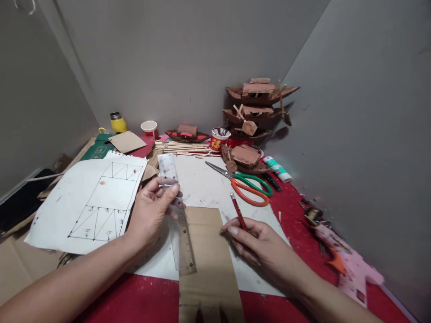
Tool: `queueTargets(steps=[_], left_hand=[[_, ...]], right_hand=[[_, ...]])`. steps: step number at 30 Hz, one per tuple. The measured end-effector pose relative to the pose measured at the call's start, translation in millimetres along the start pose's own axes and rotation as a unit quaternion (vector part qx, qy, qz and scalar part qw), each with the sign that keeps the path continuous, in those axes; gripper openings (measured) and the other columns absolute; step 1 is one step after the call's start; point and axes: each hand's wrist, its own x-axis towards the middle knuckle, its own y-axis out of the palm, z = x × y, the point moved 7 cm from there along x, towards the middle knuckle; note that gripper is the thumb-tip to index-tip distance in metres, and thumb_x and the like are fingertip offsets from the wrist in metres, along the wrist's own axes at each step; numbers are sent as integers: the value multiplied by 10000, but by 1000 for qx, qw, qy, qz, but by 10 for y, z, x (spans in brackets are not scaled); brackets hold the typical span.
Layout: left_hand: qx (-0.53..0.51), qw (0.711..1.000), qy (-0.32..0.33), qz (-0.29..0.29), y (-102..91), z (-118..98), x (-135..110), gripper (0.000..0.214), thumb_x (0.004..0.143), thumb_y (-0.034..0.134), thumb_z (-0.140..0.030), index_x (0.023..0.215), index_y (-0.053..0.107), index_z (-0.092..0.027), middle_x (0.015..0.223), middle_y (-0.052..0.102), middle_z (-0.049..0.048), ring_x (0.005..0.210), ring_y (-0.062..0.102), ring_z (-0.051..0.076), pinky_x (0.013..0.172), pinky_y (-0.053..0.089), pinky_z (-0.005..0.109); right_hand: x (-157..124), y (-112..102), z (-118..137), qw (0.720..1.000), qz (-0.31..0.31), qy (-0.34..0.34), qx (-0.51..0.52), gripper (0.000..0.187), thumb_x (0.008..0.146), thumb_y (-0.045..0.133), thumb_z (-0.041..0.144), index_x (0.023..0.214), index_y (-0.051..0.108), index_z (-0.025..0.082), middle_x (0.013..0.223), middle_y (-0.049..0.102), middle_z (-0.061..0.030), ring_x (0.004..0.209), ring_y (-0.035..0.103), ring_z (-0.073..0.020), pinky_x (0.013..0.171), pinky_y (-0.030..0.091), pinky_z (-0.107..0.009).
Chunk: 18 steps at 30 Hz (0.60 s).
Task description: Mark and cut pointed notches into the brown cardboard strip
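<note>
The left grip (151,215) is closed on a transparent plastic straight ruler (186,249), whose near part overlaps the left side of a brown rectangular cardboard piece (210,255); whether the two touch there, I cannot tell. The right grip (252,240) grasps a slim red-and-black pencil (239,212), tilted, just beside the cardboard's right edge. The cardboard lies partly on a large white paper sheet (191,181) spread over the red-covered bench (134,298). Metal scissors with green and orange handles (233,176) lie beyond the pencil. Left of the ruler is a white page with hand-drawn black lines (84,188).
</note>
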Motion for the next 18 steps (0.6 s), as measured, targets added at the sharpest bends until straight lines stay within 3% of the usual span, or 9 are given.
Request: queueTargets(steps=[13,18], left_hand=[[-13,1000,-6,-11,-33,78,22,254,717,791,-303,869,638,-169,634,617,-35,535,606,118,373,434,172],[30,998,-40,43,30,189,0,235,743,764,-369,809,654,-172,566,585,-45,451,518,82,396,379,170]], right_hand=[[-24,38,30,1000,0,1,14,390,728,786,498,797,638,144,479,430,87,401,245,-33,391,114,-188],[-56,30,42,999,0,-36,28,396,736,773,517,767,658,139,470,449,69,389,249,-36,400,116,-201]])
